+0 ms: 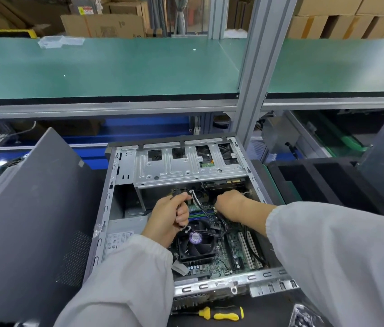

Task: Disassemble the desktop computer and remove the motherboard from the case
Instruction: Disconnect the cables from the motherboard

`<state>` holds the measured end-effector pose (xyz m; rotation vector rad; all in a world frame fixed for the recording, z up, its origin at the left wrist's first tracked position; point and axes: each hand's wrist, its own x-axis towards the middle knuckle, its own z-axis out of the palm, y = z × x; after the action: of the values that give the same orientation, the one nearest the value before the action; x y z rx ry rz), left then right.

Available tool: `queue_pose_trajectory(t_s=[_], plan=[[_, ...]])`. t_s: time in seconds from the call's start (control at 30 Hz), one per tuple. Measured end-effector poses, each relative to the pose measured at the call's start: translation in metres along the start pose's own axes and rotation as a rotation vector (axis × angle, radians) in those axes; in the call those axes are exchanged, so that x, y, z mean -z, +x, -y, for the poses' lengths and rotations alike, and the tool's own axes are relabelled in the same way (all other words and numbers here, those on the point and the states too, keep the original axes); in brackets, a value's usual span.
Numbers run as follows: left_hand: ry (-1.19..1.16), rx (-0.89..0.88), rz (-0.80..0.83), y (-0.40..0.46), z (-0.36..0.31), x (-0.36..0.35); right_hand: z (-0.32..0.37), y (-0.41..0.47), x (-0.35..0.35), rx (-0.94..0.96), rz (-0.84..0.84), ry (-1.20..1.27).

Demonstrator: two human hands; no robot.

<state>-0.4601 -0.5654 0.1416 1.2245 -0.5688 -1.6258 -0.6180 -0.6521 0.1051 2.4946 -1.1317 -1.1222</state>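
Motherboard (219, 258) lies flat in the bottom of the open case (106, 208), fan (195, 244) on top of it, below both hands. Left hand (167, 218) fingers curled round a black cable bundle (181, 197), lifted above the board near the fan. Right hand (230, 205) reaches down to the board's far edge under the drive cage (186, 166); fingertips hidden, grip can't be told. Side panel (33, 220) leans left of the case. Yellow screwdriver (221, 313) lies in front on the bench.

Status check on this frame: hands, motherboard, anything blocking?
Left hand grips a black cable bundle. Right hand down among cables, grip unclear. Motherboard in case; fan and cables over it.
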Motion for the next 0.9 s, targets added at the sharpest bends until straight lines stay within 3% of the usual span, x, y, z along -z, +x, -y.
queue_pose_trajectory(t_s=[0.27, 0.43, 0.53, 0.6, 0.73, 0.9], plan=[[0.046, 0.006, -0.088, 0.005, 0.001, 0.003, 0.002, -0.034, 0.003, 0.006, -0.11, 0.03], [0.215, 0.113, -0.06, 0.009, 0.006, 0.002, -0.003, -0.047, 0.01, -0.116, -0.336, 0.407], [0.199, 0.211, 0.08, 0.008, 0.004, 0.005, 0.001, -0.054, 0.011, -0.005, -0.38, 0.735], [0.263, 0.205, 0.071, 0.008, 0.004, 0.008, 0.003, -0.053, 0.009, 0.079, -0.345, 0.862], [0.372, 0.063, -0.06, 0.013, 0.001, 0.017, 0.004, -0.034, 0.001, 0.016, -0.263, 0.777], [0.18, 0.06, -0.14, 0.011, -0.003, 0.014, 0.018, -0.003, 0.001, -0.089, -0.382, 0.623]])
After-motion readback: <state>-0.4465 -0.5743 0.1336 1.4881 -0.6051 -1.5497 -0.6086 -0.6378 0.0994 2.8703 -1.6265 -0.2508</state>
